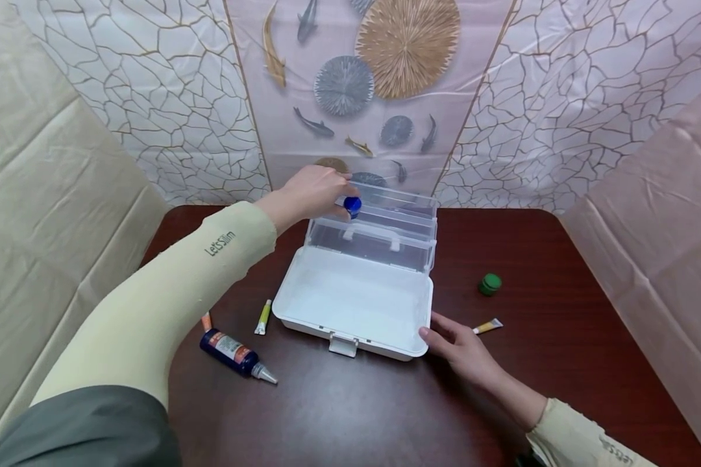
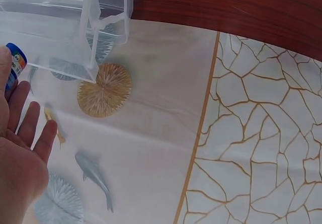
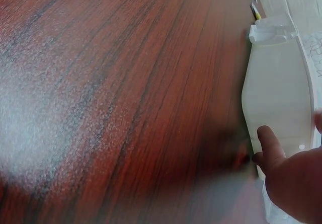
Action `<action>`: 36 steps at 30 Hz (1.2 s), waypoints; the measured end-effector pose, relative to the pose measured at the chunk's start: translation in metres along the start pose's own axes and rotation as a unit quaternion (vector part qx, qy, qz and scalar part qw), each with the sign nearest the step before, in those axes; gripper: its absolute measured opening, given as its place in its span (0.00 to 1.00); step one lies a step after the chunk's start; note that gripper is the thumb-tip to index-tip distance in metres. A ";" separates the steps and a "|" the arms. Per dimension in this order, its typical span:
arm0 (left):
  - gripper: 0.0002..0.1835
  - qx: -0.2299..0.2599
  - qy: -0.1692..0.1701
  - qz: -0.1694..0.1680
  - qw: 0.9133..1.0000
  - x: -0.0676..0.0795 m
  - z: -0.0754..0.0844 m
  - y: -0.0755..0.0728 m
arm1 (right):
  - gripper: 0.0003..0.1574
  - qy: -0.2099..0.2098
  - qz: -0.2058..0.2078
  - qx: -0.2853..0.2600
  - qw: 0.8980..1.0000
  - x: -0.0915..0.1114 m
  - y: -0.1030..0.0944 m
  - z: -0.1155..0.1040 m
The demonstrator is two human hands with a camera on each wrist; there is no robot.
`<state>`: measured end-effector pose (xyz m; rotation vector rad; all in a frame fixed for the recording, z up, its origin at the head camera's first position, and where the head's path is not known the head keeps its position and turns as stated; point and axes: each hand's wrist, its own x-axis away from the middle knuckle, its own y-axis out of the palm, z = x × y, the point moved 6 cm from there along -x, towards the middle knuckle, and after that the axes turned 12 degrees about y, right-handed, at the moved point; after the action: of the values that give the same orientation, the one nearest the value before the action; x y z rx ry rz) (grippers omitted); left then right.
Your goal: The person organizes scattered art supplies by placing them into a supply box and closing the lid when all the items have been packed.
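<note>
A white plastic storage box (image 1: pixel 350 292) stands on the table, its clear tiered lid (image 1: pixel 380 224) raised at the back. Above the lid, my left hand (image 1: pixel 315 191) pinches a small blue paint jar (image 1: pixel 353 206) between thumb and fingers. The left wrist view shows the jar's printed label (image 2: pixel 18 65), the other fingers spread loosely. At the front right corner, my right hand (image 1: pixel 464 350) grips the box, thumb on the rim and fingers against the outer wall. The latch (image 1: pixel 343 345) at the front hangs down.
To the left lie a dark blue squeeze bottle (image 1: pixel 230 352), an orange tube (image 1: pixel 207 320) partly behind the sleeve, and a yellow-green tube (image 1: pixel 263 317). On the right are a green paint jar (image 1: pixel 490 284) and a yellow tube (image 1: pixel 488 325). Patterned cloth walls surround the table.
</note>
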<state>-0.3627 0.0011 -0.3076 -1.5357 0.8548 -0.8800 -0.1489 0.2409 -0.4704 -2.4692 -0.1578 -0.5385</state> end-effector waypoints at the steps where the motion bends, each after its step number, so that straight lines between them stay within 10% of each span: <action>1: 0.28 0.001 -0.001 -0.001 1.000 -0.001 0.000 0.001 | 0.43 -0.001 0.000 0.000 1.000 0.000 0.000 0.000; 36: 0.29 0.025 0.007 -0.012 1.000 -0.023 -0.004 0.028 | 0.45 0.011 -0.002 -0.005 1.000 0.000 0.001 -0.001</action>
<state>-0.3782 0.0164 -0.3371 -1.5002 0.8211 -0.9243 -0.1487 0.2399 -0.4699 -2.4723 -0.1517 -0.5693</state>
